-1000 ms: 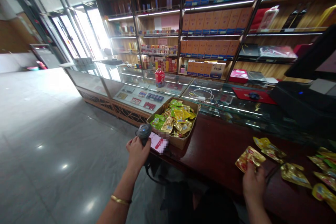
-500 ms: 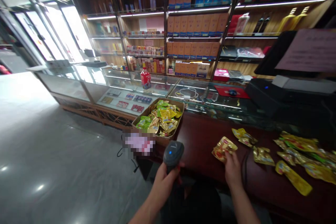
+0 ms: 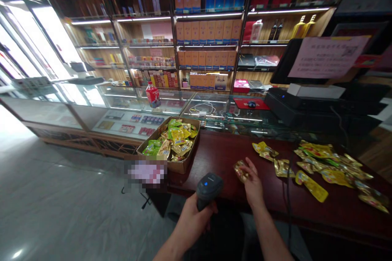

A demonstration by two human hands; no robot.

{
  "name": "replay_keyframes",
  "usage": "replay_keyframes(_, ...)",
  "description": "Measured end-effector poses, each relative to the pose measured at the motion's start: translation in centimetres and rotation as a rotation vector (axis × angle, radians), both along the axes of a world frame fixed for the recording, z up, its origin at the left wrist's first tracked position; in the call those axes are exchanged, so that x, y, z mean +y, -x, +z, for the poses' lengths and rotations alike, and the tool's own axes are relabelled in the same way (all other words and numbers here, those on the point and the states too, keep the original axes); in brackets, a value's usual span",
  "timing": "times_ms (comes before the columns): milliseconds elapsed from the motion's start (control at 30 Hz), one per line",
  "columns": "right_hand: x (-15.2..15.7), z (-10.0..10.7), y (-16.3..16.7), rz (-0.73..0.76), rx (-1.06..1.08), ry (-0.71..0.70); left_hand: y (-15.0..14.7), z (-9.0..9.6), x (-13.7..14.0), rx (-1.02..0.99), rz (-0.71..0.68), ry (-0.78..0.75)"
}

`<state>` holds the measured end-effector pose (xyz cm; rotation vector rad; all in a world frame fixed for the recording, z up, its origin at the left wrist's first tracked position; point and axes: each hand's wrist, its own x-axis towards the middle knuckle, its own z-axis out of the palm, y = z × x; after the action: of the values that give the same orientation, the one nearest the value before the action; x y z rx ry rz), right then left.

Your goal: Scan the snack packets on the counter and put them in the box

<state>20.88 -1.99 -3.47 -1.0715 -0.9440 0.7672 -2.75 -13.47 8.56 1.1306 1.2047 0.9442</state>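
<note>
My left hand is wrapped round the handle of a dark grey barcode scanner, with a blue light showing on top of its head. To the right, my right hand grips a gold snack packet just above the dark red counter; its fingers cover part of the packet. Beyond the scanner, a cardboard box holds several green, yellow and gold packets. On the counter right of my right hand lie more packets, among them a long yellow packet and a gold packet.
A black cable runs over the counter's front edge. Behind stands a glass display case with a red bottle on it. A monitor with a pink paper is at the right. Stocked shelves line the wall.
The view has turned right. My right hand has tilted the gold packet, whose broad face showed before and is now turned partly away. The scanner has come closer to the packet.
</note>
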Motion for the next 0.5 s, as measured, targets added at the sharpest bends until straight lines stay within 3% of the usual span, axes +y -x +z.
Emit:
replay_keyframes(167,0.15,-0.45,-0.06,-0.036,-0.080,0.031,0.11,-0.57,-0.22,0.026,0.001,0.059)
replay_keyframes(400,0.43,-0.17,-0.33,0.057,-0.172,0.009,-0.03,-0.82,-0.21,0.035,-0.008,0.049)
replay_keyframes(500,0.32,0.17,0.06,-0.006,-0.283,-0.004,-0.03,-0.46,-0.01,0.033,0.001,0.048)
